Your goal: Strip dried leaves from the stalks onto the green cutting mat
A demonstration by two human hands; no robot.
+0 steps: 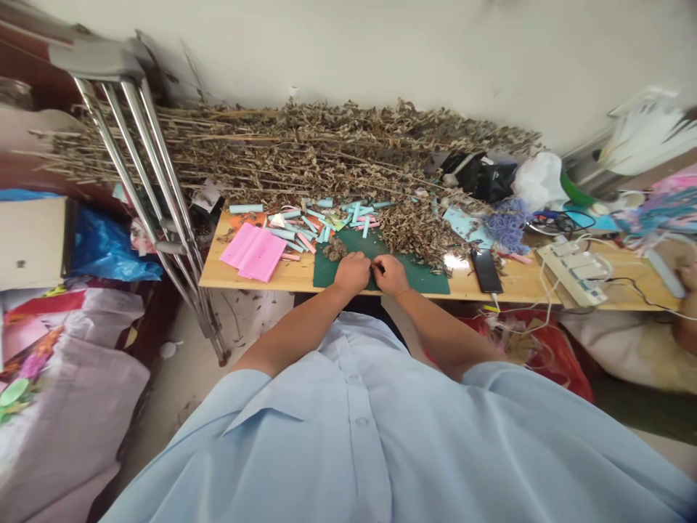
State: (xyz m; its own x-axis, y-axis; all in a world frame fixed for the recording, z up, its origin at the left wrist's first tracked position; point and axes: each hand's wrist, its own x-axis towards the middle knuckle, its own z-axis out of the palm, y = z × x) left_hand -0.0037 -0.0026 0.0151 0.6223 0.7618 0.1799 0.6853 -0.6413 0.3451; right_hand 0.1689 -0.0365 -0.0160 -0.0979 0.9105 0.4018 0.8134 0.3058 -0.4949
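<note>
A pale blue shirt (353, 421) lies nearest the camera, both bare forearms reaching forward from its sleeves and converging over the near edge of the green mat (430, 282) on the bench (215, 274). The left hand (353, 274) is curled, knuckles up; the right hand (390, 276) faces it, its fingers bent inward, nearly meeting the left's. Whether the fingers grasp anything cannot be told. A small clump (335, 250) of dry leaves lies on the mat, just beyond the left hand; a larger leaf pile (417, 231) covers the mat's far right part. Pink paper (253, 252) lies left of the mat, a phone (486, 271) right of it.
</note>
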